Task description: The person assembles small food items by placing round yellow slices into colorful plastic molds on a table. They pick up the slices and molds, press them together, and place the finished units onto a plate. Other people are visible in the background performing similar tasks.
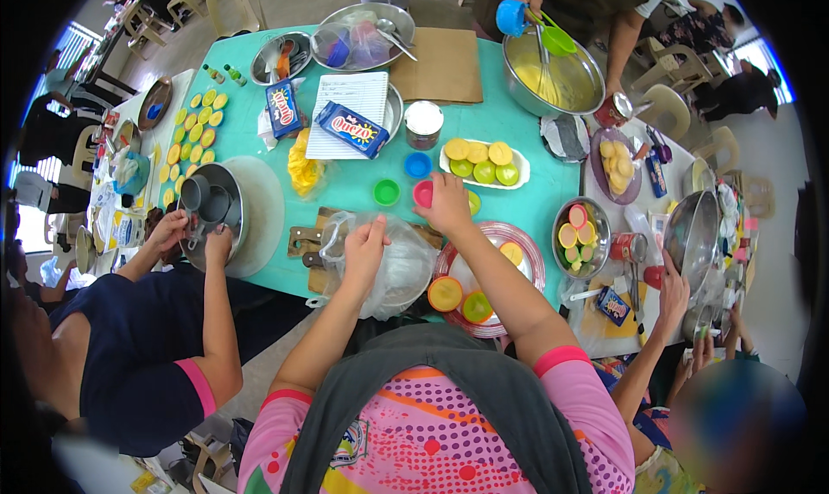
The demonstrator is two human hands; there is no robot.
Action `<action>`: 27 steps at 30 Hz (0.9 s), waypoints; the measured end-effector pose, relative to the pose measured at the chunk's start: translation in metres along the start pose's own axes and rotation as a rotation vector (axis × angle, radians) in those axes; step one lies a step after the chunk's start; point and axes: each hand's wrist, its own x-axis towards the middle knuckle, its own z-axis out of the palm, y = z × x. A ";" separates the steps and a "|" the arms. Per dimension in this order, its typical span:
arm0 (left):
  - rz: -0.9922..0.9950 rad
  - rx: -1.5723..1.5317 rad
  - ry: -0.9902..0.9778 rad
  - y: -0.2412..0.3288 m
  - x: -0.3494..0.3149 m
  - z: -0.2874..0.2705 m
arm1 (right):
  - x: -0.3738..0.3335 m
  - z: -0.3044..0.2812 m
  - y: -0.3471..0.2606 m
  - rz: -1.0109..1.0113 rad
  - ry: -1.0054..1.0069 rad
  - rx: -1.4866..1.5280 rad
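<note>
The right hand (451, 202) pinches a pink cup (422, 194) near a green cup (386, 193); the left hand (366, 245), fingers bunched, is at a clear bag (404, 254), its grip unclear. Beyond, a blue box (352, 130) with bold lettering lies on handwritten lined paper (347, 92).

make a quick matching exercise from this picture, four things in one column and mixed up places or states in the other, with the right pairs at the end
Column 1
1. Pink cup
2. Whisk
3. Notebook
4. White dish

Column 2
A. Partly covered by a blue box
B. Filled with yellow and green small cakes
C. At the fingers of the person's right hand
D. Standing in a metal bowl of yellow batter

Right pairs: 1-C, 2-D, 3-A, 4-B
</note>
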 end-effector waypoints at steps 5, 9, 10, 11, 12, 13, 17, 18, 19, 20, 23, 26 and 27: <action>0.005 0.008 0.033 -0.001 -0.007 -0.015 | 0.010 0.008 0.002 -0.047 -0.030 -0.055; 0.184 0.143 0.145 -0.010 -0.015 -0.035 | 0.012 0.001 -0.008 -0.068 0.064 -0.030; 0.234 0.183 0.179 -0.007 -0.021 -0.038 | 0.014 0.000 -0.008 -0.103 0.117 -0.029; 0.284 0.224 0.212 -0.006 -0.025 -0.041 | 0.023 -0.002 -0.008 -0.138 0.171 -0.028; 0.381 0.322 0.265 -0.006 -0.028 -0.043 | 0.029 -0.003 -0.008 -0.169 0.227 -0.027; 0.482 0.420 0.320 -0.006 -0.030 -0.046 | 0.035 -0.003 -0.010 -0.153 0.205 -0.030; 0.591 0.548 0.488 -0.030 -0.036 -0.049 | 0.032 -0.018 -0.033 -0.187 0.174 0.071; 0.563 0.558 0.510 -0.041 -0.038 -0.048 | 0.024 -0.022 -0.042 -0.214 0.184 0.120; 0.548 0.581 0.401 -0.059 -0.041 -0.048 | 0.012 -0.016 -0.050 -0.267 0.184 0.271; 0.532 0.601 0.292 -0.080 -0.044 -0.048 | -0.003 -0.009 -0.060 -0.320 0.182 0.422; 0.694 0.737 -0.069 -0.091 -0.058 -0.043 | -0.049 -0.018 -0.095 -0.301 -0.542 0.617; 0.364 0.540 -0.187 -0.095 -0.065 -0.046 | -0.070 0.009 -0.091 -0.531 -0.550 0.167; 0.218 0.536 -0.095 -0.099 -0.066 -0.053 | -0.073 0.018 -0.083 -0.514 -0.395 0.087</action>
